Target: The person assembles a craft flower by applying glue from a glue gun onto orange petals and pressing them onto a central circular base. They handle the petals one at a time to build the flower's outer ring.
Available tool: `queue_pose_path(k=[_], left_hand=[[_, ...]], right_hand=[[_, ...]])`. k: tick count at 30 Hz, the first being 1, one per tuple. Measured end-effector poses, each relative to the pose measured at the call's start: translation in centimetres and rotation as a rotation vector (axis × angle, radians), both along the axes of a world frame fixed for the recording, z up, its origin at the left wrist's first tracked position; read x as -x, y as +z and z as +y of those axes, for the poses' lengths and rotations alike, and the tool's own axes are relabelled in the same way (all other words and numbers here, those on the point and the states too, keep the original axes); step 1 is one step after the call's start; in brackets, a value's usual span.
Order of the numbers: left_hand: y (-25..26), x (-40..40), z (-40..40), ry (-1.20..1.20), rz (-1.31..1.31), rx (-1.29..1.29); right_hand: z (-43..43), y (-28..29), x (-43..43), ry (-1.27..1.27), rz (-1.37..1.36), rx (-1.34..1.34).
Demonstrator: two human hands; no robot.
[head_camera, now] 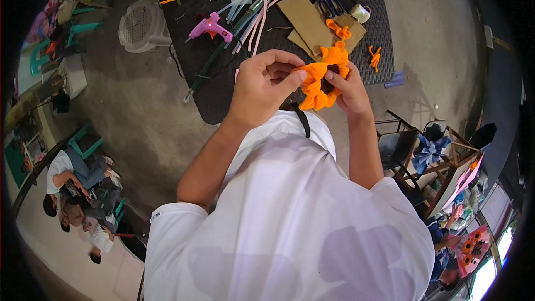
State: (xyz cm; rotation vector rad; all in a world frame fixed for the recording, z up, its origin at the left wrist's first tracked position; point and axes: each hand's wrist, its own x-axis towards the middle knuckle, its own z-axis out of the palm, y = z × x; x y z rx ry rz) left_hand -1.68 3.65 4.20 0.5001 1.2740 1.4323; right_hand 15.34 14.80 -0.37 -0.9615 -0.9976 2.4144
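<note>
An orange fuzzy craft sunflower (319, 99) with a dark brown centre is held between my two hands. The fingertips and thumb of my left hand (271, 86) pinch an orange petal on its left side. My right hand (350, 90) grips the flower from the right, its thumb lying on the brown centre. Beyond the flower, smaller orange fuzzy pieces (343, 32) rest by the cardboard, and another orange piece (375, 58) lies on the black woven-pattern table (379, 29).
On the table are a pink hot glue gun (211, 27), pink fuzzy stems (264, 17), cardboard pieces (306, 21), dark-handled scissors (330, 6) and a white roll (360, 13). A white plastic stool (144, 25) stands left. Several people sit lower left; a person (443, 255) with a sunflower bouquet (472, 249) is lower right.
</note>
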Motion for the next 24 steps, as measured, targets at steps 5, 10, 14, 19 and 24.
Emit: queue_pose_path(k=[5,10,14,19,24], left_hand=[[-0.3,0.1,0.0,0.014,0.01,0.003],[-0.4,0.3,0.0,0.023,0.052,0.035],[-0.7,0.4,0.1,0.029,0.004,0.036],[-1.0,0.2,0.1,0.044,0.037,0.023],[-1.1,-0.1,0.1,0.025,0.132,0.023]], right_hand=[[-0.2,0.4,0.3,-0.024,-0.091,-0.118],[-0.6,1.1,0.8,-0.046,-0.186,-0.242],[-0.9,2.3,1.3,-0.058,-0.286,-0.328],[-1.4,3.0,1.8,-0.091,-0.336,-0.39],[-1.9,3.2,2.3,-0.133,-0.361,-0.383]])
